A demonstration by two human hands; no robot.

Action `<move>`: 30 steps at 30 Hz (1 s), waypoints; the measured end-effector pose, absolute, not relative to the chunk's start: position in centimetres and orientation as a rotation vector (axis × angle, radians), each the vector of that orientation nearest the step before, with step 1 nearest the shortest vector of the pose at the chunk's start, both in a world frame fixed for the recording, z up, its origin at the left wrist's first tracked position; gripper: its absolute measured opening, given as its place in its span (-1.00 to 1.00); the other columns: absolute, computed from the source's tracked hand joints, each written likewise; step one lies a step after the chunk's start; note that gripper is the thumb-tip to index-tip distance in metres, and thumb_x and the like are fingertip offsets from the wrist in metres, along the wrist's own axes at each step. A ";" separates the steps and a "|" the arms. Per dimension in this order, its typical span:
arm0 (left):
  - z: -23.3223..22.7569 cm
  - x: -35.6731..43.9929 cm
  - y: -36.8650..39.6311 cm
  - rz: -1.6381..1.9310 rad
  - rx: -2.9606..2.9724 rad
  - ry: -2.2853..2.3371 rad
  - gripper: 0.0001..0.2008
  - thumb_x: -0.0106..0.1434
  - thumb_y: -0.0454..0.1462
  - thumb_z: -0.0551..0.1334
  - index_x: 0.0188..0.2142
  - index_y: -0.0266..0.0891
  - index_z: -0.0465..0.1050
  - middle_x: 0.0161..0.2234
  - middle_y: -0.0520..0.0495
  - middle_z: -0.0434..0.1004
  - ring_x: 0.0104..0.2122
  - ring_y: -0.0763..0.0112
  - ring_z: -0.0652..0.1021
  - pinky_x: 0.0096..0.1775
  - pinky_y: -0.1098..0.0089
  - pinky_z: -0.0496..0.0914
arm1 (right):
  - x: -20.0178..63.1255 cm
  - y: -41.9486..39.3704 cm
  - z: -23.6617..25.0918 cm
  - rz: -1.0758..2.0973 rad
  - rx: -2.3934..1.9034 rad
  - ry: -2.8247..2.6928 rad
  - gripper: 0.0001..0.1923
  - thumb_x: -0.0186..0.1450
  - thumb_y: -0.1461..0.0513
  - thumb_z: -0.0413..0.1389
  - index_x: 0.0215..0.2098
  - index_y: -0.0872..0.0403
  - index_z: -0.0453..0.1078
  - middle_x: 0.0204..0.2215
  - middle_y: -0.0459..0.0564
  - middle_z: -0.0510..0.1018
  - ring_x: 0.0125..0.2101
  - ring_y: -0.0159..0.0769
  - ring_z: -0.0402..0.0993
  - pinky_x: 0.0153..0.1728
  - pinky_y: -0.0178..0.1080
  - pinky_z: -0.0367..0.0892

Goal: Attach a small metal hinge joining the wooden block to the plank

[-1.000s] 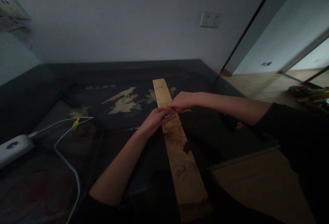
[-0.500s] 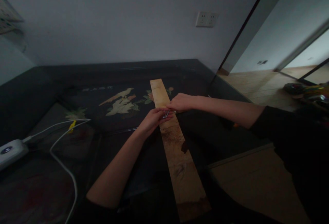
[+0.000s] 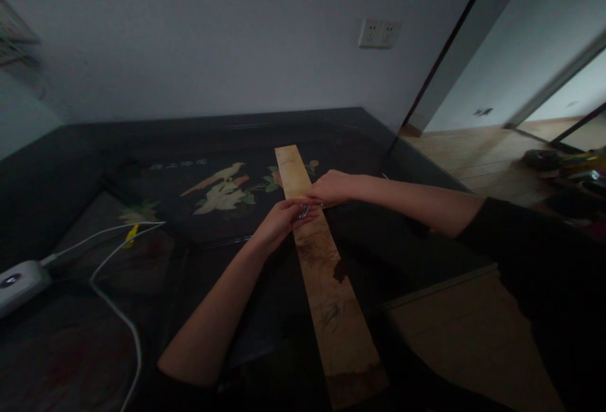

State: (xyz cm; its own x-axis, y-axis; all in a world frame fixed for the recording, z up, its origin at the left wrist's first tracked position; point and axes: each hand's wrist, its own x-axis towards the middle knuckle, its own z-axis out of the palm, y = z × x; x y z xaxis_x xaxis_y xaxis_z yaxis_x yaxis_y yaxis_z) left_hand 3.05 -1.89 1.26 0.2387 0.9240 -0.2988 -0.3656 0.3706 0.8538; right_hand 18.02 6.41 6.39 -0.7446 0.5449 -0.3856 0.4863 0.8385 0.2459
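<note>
On the dark table (image 3: 246, 127) a wooden board (image 3: 326, 273) is laid, probably stiff and best gripped by its long edges. Thin metal pieces (image 3: 305, 211), likely slippery, are held in the left hand (image 3: 279, 219); what is held by the curled right hand (image 3: 332, 186) cannot be told.

dim, slightly hazy, brightest along the far-right wall (image 3: 525, 77), near-black lower edge

Plain black sleeves (image 3: 516, 241) reaching about elbow length, bare forearms (image 3: 227, 305), bare wrists (image 3: 261, 243), bare fingers (image 3: 296, 202)
</note>
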 end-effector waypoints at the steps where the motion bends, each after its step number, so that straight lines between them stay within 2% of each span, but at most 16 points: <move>1: 1.3 3.1 -1.9 1.006 0.729 0.933 -0.82 0.25 -0.49 0.11 -0.33 -0.43 0.50 -0.25 -0.27 0.61 -0.35 0.42 0.63 -0.14 0.41 0.50 | 17.9 6.4 6.3 0.171 0.752 2.565 -0.70 0.39 0.23 -0.09 -0.09 0.12 0.45 -0.14 0.13 0.59 -0.20 -0.17 0.51 -0.41 -0.26 0.20; 5: 1.3 3.1 -1.9 1.011 0.715 0.946 -0.81 0.26 -0.50 0.10 -0.34 -0.43 0.50 -0.27 -0.25 0.61 -0.36 0.42 0.63 -0.21 0.46 0.51 | 18.2 6.5 6.0 0.105 0.738 2.588 -0.70 0.37 0.28 -0.09 -0.06 0.10 0.42 -0.12 0.11 0.58 -0.17 -0.18 0.50 -0.40 -0.26 0.19; 9: 1.2 3.1 -1.9 1.000 0.716 0.949 -0.81 0.26 -0.50 0.10 -0.33 -0.44 0.50 -0.29 -0.25 0.61 -0.37 0.42 0.63 -0.23 0.47 0.51 | 18.8 6.8 6.0 0.069 0.747 2.611 -0.71 0.35 0.22 -0.05 -0.01 0.06 0.37 -0.11 0.09 0.57 -0.21 -0.20 0.50 -0.41 -0.27 0.18; 13: 1.3 3.1 -1.9 1.000 0.735 0.930 -0.80 0.26 -0.49 0.10 -0.30 -0.44 0.51 -0.26 -0.26 0.61 -0.36 0.43 0.63 -0.22 0.48 0.51 | 18.5 6.9 5.9 0.106 0.819 2.594 -0.65 0.38 0.11 -0.07 -0.04 0.13 0.39 -0.20 0.16 0.59 -0.27 -0.17 0.51 -0.42 -0.24 0.18; 17: 1.6 3.1 -2.0 1.004 0.723 0.939 -0.80 0.26 -0.50 0.09 -0.31 -0.43 0.51 -0.28 -0.23 0.62 -0.37 0.44 0.63 -0.23 0.49 0.51 | 18.2 6.6 5.7 0.135 0.764 2.586 -0.72 0.36 0.23 -0.06 -0.09 0.14 0.44 -0.19 0.16 0.59 -0.22 -0.14 0.51 -0.42 -0.25 0.17; 22: 1.3 3.2 -1.9 1.007 0.721 0.941 -0.81 0.26 -0.50 0.10 -0.34 -0.42 0.50 -0.29 -0.23 0.62 -0.36 0.44 0.63 -0.20 0.48 0.51 | 18.7 6.4 6.2 0.064 0.766 2.603 -0.71 0.35 0.28 -0.05 -0.01 0.06 0.38 -0.08 0.07 0.56 -0.17 -0.20 0.49 -0.41 -0.27 0.16; 27: 0.9 3.0 -1.8 0.995 0.743 0.931 -0.79 0.25 -0.49 0.09 -0.33 -0.42 0.52 -0.25 -0.26 0.62 -0.34 0.42 0.63 -0.14 0.41 0.50 | 18.9 6.9 6.1 0.043 0.824 2.615 -0.72 0.37 0.14 -0.05 -0.06 0.05 0.39 -0.18 0.08 0.59 -0.27 -0.21 0.50 -0.47 -0.29 0.11; 30: 1.1 3.0 -1.9 0.993 0.753 0.923 -0.79 0.26 -0.48 0.10 -0.31 -0.42 0.53 -0.21 -0.26 0.62 -0.33 0.42 0.62 -0.11 0.40 0.49 | 18.8 7.2 5.4 0.117 0.837 2.601 -0.72 0.37 0.15 -0.06 -0.11 0.07 0.42 -0.22 0.10 0.60 -0.27 -0.19 0.51 -0.48 -0.29 0.12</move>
State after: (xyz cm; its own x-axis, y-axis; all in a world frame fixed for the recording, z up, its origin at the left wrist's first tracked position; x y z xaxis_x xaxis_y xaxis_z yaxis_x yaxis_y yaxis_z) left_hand 3.01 -1.91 1.06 0.2513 0.9233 -0.2904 -0.3567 0.3673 0.8590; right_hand 18.78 7.17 5.38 -0.7388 0.5752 -0.3513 0.5414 0.8169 0.1991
